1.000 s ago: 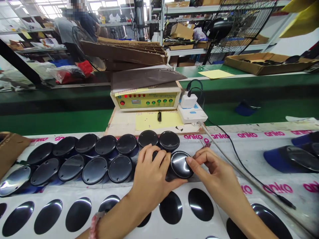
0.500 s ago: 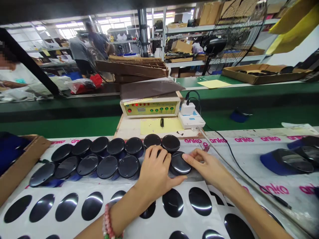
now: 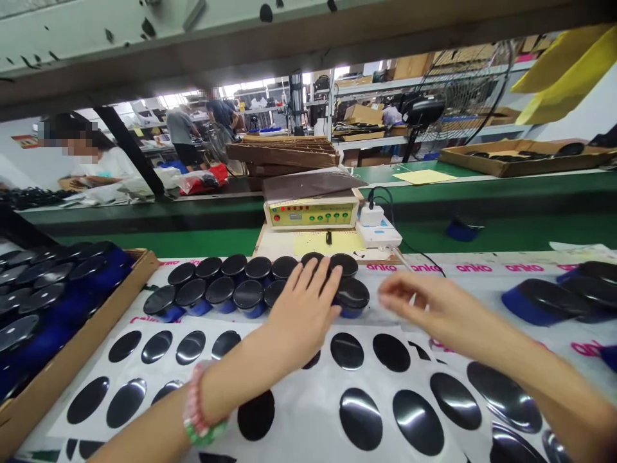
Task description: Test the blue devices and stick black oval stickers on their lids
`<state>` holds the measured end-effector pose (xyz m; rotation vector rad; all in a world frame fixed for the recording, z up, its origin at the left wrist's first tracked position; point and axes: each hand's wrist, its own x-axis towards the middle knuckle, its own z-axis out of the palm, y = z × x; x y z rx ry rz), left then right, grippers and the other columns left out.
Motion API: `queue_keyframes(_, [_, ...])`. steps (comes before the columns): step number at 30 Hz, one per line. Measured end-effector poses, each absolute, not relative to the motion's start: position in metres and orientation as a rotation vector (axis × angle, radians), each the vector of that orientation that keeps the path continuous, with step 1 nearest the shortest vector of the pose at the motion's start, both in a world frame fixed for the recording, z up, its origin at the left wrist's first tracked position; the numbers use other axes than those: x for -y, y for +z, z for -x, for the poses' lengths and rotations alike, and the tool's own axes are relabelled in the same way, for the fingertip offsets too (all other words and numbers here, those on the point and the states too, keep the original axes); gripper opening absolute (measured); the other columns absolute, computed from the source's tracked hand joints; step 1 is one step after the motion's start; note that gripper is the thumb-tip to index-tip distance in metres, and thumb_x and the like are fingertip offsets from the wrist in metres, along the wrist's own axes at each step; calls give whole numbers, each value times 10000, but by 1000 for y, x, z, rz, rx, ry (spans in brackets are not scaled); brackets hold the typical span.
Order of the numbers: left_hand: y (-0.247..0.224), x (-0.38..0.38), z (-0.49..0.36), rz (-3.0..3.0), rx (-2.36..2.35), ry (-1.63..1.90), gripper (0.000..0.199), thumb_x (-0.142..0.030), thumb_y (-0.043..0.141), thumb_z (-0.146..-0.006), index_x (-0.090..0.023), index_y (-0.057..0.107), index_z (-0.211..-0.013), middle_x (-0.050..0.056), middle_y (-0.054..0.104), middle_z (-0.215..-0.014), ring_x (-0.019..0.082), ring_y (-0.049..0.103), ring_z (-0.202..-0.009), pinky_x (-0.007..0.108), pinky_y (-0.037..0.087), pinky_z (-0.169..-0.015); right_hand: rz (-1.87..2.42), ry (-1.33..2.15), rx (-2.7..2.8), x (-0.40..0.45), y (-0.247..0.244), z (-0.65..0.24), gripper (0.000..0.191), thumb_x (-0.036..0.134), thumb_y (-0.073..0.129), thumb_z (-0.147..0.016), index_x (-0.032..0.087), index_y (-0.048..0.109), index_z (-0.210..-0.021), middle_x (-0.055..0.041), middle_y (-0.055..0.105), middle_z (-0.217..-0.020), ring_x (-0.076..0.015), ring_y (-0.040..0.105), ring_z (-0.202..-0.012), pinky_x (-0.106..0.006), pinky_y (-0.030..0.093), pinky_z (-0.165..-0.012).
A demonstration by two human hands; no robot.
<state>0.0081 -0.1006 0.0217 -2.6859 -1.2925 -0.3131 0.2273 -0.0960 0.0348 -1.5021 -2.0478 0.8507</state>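
My left hand [image 3: 308,305] lies with spread fingers on a cluster of round blue pieces with glossy black tops [image 3: 248,294], touching them and holding none that I can tell. A beaded bracelet [image 3: 202,405] circles that wrist. My right hand [image 3: 419,302], slightly blurred, hangs open and empty to the right of the nearest black-topped piece [image 3: 353,293], not touching it. Below both hands lies a white sheet of glossy black oval stickers [image 3: 347,351], partly hidden by my left forearm.
A cardboard tray [image 3: 81,341] of black-topped blue pieces sits at the left. Larger blue-backed ovals [image 3: 542,302] lie at the right. Ahead stand a yellow control box [image 3: 311,215] and a power strip [image 3: 378,235]. A person [image 3: 96,161] works beyond a green conveyor [image 3: 168,243].
My right hand has let go of the black-topped piece and moved right. My left hand's fingers have spread. The view has tilted upward and backed away, showing more of the sheet and tray.
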Motion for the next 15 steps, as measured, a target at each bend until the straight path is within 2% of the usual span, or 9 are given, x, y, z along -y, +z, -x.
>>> queue_keyframes(2, [25, 121, 8, 2838, 1218, -429, 384, -162, 387, -920, -113, 469, -1293, 140, 498, -1349, 249, 426, -1279, 430, 371, -1068, 1395, 1027, 2362, 122, 38, -216, 101, 308, 572, -821, 256, 632, -883, 3, 664, -764, -168, 610, -661, -252, 452, -598])
queue_keyframes(3, [21, 131, 15, 2945, 1169, -475, 365, -142, 380, -917, -134, 496, -1263, 109, 548, -1302, 204, 458, -1255, 374, 394, -1063, 1319, 1095, 2476, 133, 35, -208, 148, 246, 613, -787, 262, 635, -932, -3, 672, -850, -180, 626, -734, -258, 467, -646])
queue_keyframes(5, [5, 148, 27, 3095, 1119, -510, 375, -191, 415, -922, -159, 466, -1292, 70, 559, -1300, 160, 457, -1258, 314, 412, -1057, 1168, 1106, 2650, 151, 22, -193, 393, 113, 681, -695, 255, 611, -1055, -33, 643, -1046, -220, 614, -929, -283, 471, -773])
queue_keyframes(7, [-15, 157, 34, 3099, 1151, -486, 426, -246, 440, -927, -167, 407, -1344, 63, 510, -1355, 167, 420, -1291, 350, 393, -1076, 1043, 1012, 2796, 159, 10, -181, 529, 15, 688, -632, 227, 584, -1105, -55, 602, -1131, -238, 578, -1027, -297, 454, -839])
queue_keyframes(11, [-33, 157, 38, 3066, 1193, -402, 400, -235, 377, -955, -180, 400, -1350, 51, 451, -1401, 159, 374, -1319, 389, 330, -1114, 889, 740, 2964, 158, 4, -171, 495, -43, 651, -585, 188, 573, -1015, -54, 612, -1060, -238, 594, -963, -299, 469, -778])
queue_keyframes(15, [-30, 155, 39, 3065, 1180, -418, 401, -251, 363, -962, -170, 394, -1354, 53, 435, -1413, 156, 363, -1326, 374, 318, -1122, 781, 458, 3014, 155, 7, -166, 319, -28, 595, -610, 209, 555, -819, -31, 643, -909, -215, 616, -790, -279, 471, -641])
